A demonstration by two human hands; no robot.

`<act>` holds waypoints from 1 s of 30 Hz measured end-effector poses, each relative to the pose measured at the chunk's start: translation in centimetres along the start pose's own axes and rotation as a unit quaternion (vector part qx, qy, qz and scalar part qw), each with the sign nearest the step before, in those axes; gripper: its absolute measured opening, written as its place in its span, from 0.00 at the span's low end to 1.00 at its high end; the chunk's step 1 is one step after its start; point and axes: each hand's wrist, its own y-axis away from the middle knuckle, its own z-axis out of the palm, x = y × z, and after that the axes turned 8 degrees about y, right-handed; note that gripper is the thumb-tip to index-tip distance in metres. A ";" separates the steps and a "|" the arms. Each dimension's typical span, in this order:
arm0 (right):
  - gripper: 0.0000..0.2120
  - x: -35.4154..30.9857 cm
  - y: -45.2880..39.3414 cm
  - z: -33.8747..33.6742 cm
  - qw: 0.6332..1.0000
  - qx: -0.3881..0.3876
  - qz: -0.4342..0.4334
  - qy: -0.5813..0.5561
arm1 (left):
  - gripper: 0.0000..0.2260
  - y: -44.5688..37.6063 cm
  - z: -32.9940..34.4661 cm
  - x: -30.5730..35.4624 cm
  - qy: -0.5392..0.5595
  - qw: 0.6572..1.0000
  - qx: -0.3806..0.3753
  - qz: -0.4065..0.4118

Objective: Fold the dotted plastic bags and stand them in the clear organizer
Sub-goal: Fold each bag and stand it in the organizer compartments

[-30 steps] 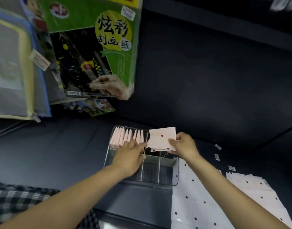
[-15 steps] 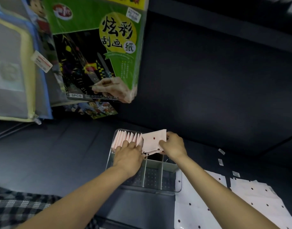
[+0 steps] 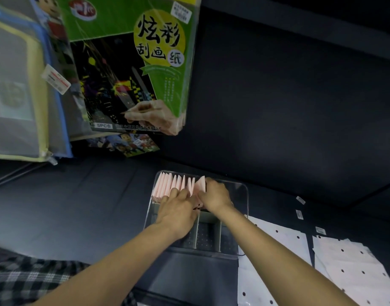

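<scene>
A clear organizer (image 3: pixel 244 195) sits on the dark surface in front of me. Several folded pink dotted bags (image 3: pixel 172 184) stand in a row in its far-left compartment. My left hand (image 3: pixel 178 206) rests against the near side of that row, fingers laid on the folds. My right hand (image 3: pixel 214 195) grips another folded bag (image 3: pixel 200 185) and holds it upright at the right end of the row, inside the organizer. Flat unfolded dotted bags (image 3: pixel 282 244) lie to the right of the organizer.
A second pile of dotted bags (image 3: pixel 353 268) lies at the far right, with small white labels (image 3: pixel 299 214) scattered behind it. A green scratch-paper pack (image 3: pixel 132 62) and zip folders (image 3: pixel 15 85) hang at the upper left. Checked fabric (image 3: pixel 24 281) shows at the bottom left.
My right hand has brought the folded bag left and down, from above the organizer's middle into the end of the standing row. My left hand stayed against the row.
</scene>
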 end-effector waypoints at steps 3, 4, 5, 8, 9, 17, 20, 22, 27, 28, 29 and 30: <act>0.15 0.8 0.0 0.4 0.998 0.012 0.006 -0.059 | 0.22 0.1 0.1 -0.1 0.000 1.000 0.000 0.001; 0.16 1.2 0.1 0.6 0.995 0.015 0.017 -0.092 | 0.22 0.1 0.1 -0.2 0.000 1.000 0.001 0.002; 0.16 1.7 0.1 0.7 0.992 0.012 0.031 -0.123 | 0.22 0.2 0.1 -0.2 0.002 1.000 0.001 0.001; 0.21 2.8 0.0 1.0 0.980 -0.007 0.060 -0.188 | 0.21 0.1 0.1 -0.2 0.016 1.000 0.010 -0.008; 0.20 3.0 -0.3 1.1 0.975 -0.013 0.070 -0.210 | 0.20 0.1 0.1 -0.2 0.021 1.000 0.016 -0.009; 0.19 2.7 -1.7 2.2 0.975 -0.028 0.096 -0.198 | 0.17 0.0 0.1 0.2 0.018 0.999 0.030 -0.003; 0.20 3.2 -0.8 1.6 0.972 -0.017 0.081 -0.219 | 0.16 0.0 -0.3 0.9 0.004 0.998 0.056 0.008; 0.18 4.4 0.9 0.9 0.969 0.013 0.059 -0.239 | 0.15 0.2 -0.4 1.8 0.002 0.996 0.082 0.043; 0.06 12.4 8.0 -0.2 0.980 0.048 -0.008 -0.193 | 0.15 2.1 1.8 5.4 -0.001 0.978 0.026 0.207; 0.04 14.5 9.7 -0.2 0.982 0.035 -0.006 -0.184 | 0.15 2.6 2.6 6.1 -0.002 0.974 -0.006 0.227; 0.03 16.7 11.5 -0.1 0.985 0.022 0.001 -0.170 | 0.14 3.2 3.5 6.8 -0.003 0.970 -0.040 0.242; 0.02 18.8 13.2 0.1 0.988 0.009 0.009 -0.152 | 0.14 3.8 4.3 7.4 -0.005 0.965 -0.072 0.253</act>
